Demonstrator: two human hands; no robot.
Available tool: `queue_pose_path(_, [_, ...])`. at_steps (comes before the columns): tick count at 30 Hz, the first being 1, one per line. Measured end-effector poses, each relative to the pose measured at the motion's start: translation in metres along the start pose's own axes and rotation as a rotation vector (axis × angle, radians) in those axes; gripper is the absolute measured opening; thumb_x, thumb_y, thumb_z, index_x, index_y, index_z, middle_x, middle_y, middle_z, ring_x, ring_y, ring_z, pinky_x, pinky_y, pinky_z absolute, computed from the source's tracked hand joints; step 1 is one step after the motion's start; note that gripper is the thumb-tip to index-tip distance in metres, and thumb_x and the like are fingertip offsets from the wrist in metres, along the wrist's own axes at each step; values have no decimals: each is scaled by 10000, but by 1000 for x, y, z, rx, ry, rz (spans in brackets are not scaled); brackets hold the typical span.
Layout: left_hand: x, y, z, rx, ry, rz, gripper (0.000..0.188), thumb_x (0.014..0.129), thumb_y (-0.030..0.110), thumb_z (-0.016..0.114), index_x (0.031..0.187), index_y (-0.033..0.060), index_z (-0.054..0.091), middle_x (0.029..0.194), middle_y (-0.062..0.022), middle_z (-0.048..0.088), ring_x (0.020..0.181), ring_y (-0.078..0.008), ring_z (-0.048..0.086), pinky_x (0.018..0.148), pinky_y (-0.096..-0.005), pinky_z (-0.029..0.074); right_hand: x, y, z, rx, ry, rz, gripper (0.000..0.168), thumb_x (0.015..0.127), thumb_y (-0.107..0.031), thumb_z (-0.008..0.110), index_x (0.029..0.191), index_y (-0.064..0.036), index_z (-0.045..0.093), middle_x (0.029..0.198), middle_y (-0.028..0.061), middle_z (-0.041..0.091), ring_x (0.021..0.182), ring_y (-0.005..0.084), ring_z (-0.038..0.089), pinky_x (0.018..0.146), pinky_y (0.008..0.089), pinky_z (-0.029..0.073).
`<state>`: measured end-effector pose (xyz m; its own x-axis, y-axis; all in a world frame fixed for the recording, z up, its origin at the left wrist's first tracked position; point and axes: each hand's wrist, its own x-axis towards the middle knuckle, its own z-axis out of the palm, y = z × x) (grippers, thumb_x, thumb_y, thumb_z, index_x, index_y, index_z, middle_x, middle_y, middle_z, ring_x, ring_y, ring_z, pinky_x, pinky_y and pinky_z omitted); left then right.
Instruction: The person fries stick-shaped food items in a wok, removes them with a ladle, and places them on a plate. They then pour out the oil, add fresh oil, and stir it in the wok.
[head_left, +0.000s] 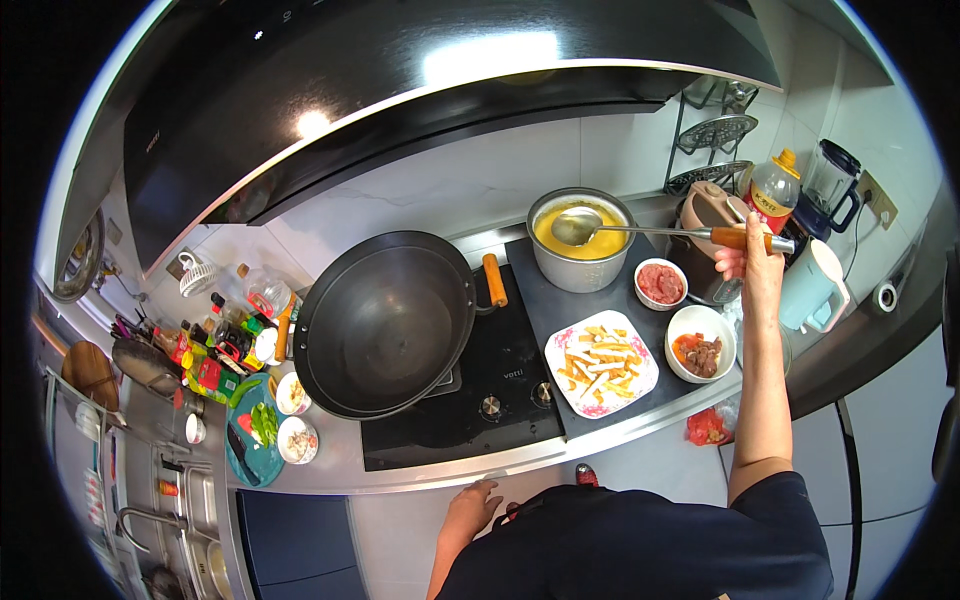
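Observation:
My right hand (748, 261) grips the wooden handle of a steel ladle (660, 231). The ladle's bowl is over a metal pot (581, 275) holding yellow liquid (561, 244); whether it touches the liquid I cannot tell. My left hand (474, 506) hangs just in front of the counter's front edge, holding nothing, fingers slightly apart. A large black wok (386, 322) with wooden handles sits over the hob (480, 427), with no food in it. To its right, a square floral plate (562, 352) carries pale fried strips. Beside the pot are a bowl of raw meat (660, 283) and a bowl of browned meat (700, 354).
A cutting board (268, 461) at left bears a knife (241, 452) and cut green peppers (264, 424). Two small bowls (298, 440) (293, 393), sauce bottles (234, 334) and a fan (196, 276) stand nearby. An oil bottle (772, 191), kettle (814, 289) and blender (825, 184) occupy the right. The range hood (375, 90) hangs above.

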<state>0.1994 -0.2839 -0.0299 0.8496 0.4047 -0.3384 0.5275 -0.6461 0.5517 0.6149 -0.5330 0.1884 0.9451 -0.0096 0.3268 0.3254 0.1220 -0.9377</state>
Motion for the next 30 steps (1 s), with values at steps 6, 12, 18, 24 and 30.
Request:
queue_pose_path(6, [0,1,1,10,4,0,320,861,256,642,1105,51,643,1103,-157,659,1001,-341,622,863,-413,491,3,-3,7,12,-15,10,523,908,-484,606,901,39,623,629,129,651,464,139,613,395,205,453])
queue_pose_path(12, [-1,-2,2,-7,20,25,307,848,228,659,1096,48,647,1076,-152,669,987,-339,628,855,-408,495,0,0,13,47,-28,-6,483,906,-474,614,912,8,596,629,128,649,452,144,613,378,209,450])
queue_pose_path(18, [-3,-10,6,-28,24,19,311,850,231,659,1104,51,646,1066,-160,670,981,-339,632,850,-407,498,-3,2,18,20,-40,-18,469,907,-472,614,912,-4,586,650,128,649,473,139,618,391,210,452])
queue_pose_path(24, [-1,-13,9,-30,12,12,329,849,239,661,1120,54,638,1058,-164,672,978,-343,634,852,-410,497,-3,2,17,-15,-35,-39,545,915,-489,592,966,53,607,649,135,656,477,136,619,404,200,461])
queue_pose_path(30, [-1,-9,7,-12,-2,-5,330,850,241,660,1121,53,636,1062,-168,671,980,-343,635,852,-413,497,-1,5,13,-2,-37,-32,546,915,-491,591,966,52,609,650,128,658,480,131,621,405,197,462])
